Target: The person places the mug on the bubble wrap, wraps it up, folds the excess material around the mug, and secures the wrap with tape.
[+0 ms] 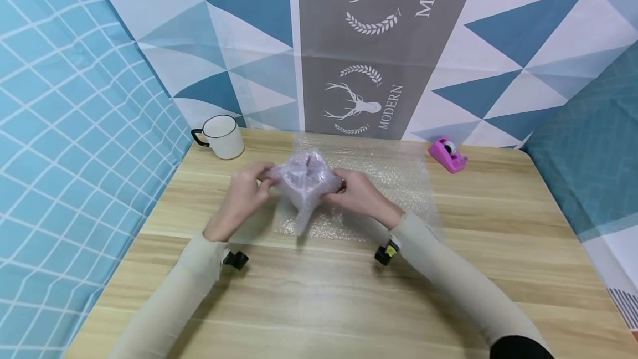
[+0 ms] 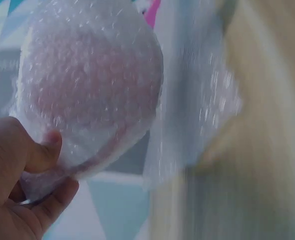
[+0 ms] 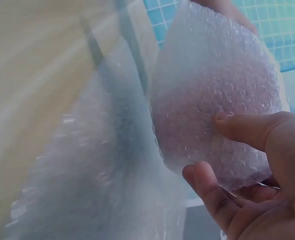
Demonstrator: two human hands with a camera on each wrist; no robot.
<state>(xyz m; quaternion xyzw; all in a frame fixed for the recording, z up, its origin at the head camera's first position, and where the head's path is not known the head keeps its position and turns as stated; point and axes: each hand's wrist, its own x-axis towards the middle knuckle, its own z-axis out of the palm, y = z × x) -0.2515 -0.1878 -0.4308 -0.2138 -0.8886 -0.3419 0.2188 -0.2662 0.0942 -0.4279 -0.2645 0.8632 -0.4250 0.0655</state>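
Both hands hold a bundle of bubble wrap just above the table. A pinkish thing shows blurred through its layers in both wrist views; its kind is hidden. My left hand pinches the bundle's left end between thumb and fingers, and the left wrist view shows the wrap gathered there. On the opposite side my right hand grips the bundle, its thumb lying across the bubbles with the fingers beneath. Under the bundle, a flat bubble wrap sheet lies spread on the table.
A white enamel mug with a black rim and handle stands at the back left. At the back right sits a pink tape dispenser. Patterned cloth rises behind the wooden table and along its sides.
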